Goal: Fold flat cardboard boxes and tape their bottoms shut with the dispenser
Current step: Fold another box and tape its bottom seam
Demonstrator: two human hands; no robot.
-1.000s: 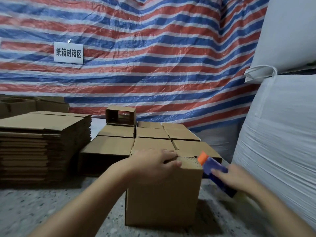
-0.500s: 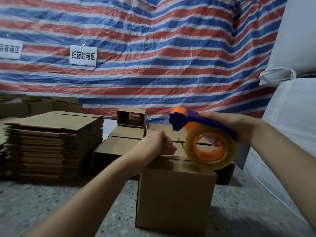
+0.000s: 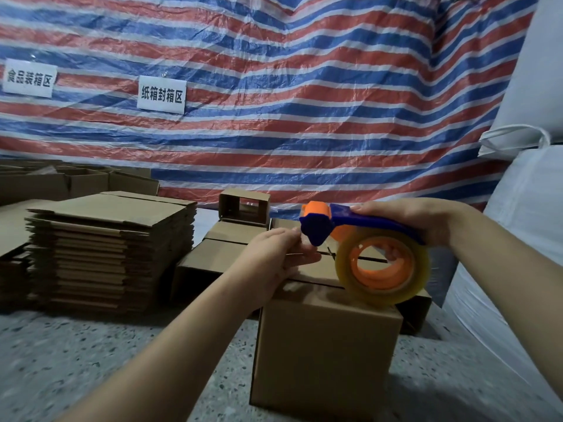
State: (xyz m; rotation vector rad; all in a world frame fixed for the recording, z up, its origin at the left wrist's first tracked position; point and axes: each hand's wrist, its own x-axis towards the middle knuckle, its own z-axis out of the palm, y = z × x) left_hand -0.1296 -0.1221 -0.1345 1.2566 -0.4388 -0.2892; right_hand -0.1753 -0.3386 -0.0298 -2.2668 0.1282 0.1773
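Bare floor (image 3: 76, 354) beside box (image 3: 326, 354)

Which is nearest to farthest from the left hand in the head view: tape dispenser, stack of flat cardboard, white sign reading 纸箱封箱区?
1. tape dispenser, just right of the left hand
2. stack of flat cardboard, on the floor, left
3. white sign, up on the striped tarp

— What carries everything here?

— A grey speckled floor (image 3: 91, 360).

— And what stands on it?

— In front, an upright folded cardboard box (image 3: 326, 354). Left of it, a tall stack of flat cardboard boxes (image 3: 106, 254). Behind the front box, a row of assembled boxes (image 3: 213, 257) set close together, one small open box (image 3: 243, 207) on top of them. Far left, more open boxes (image 3: 76, 181). On the right, big white woven sacks (image 3: 518, 254).
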